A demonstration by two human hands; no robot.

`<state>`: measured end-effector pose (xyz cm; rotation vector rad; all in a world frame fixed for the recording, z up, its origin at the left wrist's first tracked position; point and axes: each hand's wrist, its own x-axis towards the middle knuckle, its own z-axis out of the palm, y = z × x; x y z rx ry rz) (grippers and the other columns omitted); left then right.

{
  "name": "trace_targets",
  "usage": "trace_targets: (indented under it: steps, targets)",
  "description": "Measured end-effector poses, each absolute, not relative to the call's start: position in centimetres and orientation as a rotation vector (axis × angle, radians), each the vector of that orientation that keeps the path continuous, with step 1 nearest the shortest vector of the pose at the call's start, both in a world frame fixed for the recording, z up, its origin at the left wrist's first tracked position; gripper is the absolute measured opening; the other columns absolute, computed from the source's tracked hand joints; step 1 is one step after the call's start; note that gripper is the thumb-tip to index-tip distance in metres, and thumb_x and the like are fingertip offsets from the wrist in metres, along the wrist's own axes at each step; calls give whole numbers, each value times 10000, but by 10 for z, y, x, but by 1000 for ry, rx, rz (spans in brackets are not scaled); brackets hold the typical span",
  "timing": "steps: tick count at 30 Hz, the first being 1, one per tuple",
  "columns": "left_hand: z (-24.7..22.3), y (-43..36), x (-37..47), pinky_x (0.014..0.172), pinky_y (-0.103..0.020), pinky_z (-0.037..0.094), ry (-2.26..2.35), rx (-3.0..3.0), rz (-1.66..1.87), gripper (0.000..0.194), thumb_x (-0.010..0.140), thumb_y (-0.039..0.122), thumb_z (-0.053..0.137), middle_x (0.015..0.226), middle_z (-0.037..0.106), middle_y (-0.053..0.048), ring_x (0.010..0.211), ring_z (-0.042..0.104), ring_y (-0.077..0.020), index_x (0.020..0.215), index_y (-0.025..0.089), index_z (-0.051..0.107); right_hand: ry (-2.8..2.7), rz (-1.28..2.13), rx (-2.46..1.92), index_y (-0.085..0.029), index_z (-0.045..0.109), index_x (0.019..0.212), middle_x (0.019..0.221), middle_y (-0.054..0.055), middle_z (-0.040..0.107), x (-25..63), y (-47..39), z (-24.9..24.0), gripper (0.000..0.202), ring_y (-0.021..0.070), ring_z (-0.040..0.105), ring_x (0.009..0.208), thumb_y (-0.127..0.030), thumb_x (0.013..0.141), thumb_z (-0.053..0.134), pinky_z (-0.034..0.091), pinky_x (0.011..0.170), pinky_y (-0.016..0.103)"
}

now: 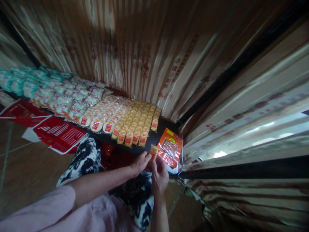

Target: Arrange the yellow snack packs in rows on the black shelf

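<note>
A small yellow-and-red snack packet (154,152) is held up between my two hands, over the near edge of a dark shelf. My left hand (141,163) pinches it from the left side. My right hand (159,175) grips its lower right side with thumb and fingers. Just beyond lie rows of matching yellow snack packets (135,122), standing closely side by side. An orange packet with a clear window (170,146) lies on the shelf to the right of my hands.
Left along the shelf (154,138) stand round white wrapped cakes (97,125), larger white bags (76,109) and green bags (16,84). Printed plastic sheeting (145,58) hangs behind. A dark bar (241,167) runs at right; red printed card (60,133) hangs in front.
</note>
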<state>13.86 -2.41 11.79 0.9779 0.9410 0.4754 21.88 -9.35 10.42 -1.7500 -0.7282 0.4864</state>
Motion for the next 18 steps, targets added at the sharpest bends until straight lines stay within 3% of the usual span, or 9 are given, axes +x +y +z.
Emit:
trace_targets:
  steps: [5, 13, 18]
  targets:
    - [118, -20, 142, 585, -248, 433, 1035, 1129, 447, 262, 845, 412, 507, 807, 631, -36, 667, 582, -165, 949, 173, 538, -749, 432, -1821, -171, 633, 1114, 1107, 128, 674, 222, -91, 108, 554, 244, 649, 950, -587, 755, 560, 504, 824, 357]
    - [120, -14, 146, 823, -257, 450, 1033, 1269, 568, 173, 818, 248, 521, 1018, 669, -87, 951, 617, -207, 962, 161, 565, -911, 223, -1850, -177, 635, 1095, 1046, 122, 680, 224, -86, 107, 486, 240, 636, 946, -556, 822, 502, 496, 836, 372]
    - [127, -15, 147, 801, -256, 452, 1003, 1222, 568, 172, 813, 237, 473, 988, 669, -78, 941, 614, -211, 937, 165, 568, -981, 158, -1852, -169, 633, 1080, 1038, 122, 673, 226, -84, 109, 432, 233, 630, 942, -506, 855, 483, 492, 846, 379]
